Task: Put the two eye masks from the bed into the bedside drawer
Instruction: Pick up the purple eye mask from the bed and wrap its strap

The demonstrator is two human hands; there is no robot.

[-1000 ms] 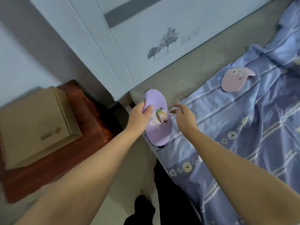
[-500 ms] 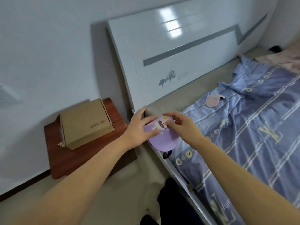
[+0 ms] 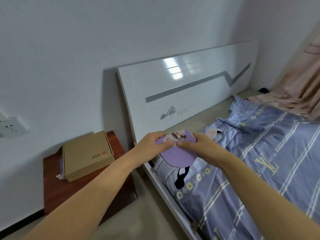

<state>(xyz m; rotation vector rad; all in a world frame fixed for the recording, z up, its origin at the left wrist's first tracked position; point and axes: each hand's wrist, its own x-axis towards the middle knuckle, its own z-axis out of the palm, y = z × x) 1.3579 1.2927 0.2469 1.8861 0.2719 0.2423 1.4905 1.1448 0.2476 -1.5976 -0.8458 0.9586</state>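
Observation:
A purple eye mask [image 3: 178, 155] with a cartoon print is held in the air over the bed's left edge. My left hand [image 3: 152, 144] grips its left end and my right hand [image 3: 199, 146] grips its right end. Its black strap [image 3: 181, 177] dangles below. A pink eye mask [image 3: 212, 133] lies on the blue striped sheet [image 3: 259, 161] just behind my right hand, partly hidden by it. The brown bedside cabinet [image 3: 55, 187] stands left of the bed. Its drawer front does not show.
A cardboard box [image 3: 86, 155] lies on the cabinet top. The white headboard [image 3: 181, 94] stands against the wall behind the bed. A pink cloth [image 3: 294, 94] is heaped at the far right. A wall socket [image 3: 12, 127] is at the left.
Both hands have lifted the purple mask off the bed edge and now hold it by both ends. The view has tilted up, showing more wall and headboard.

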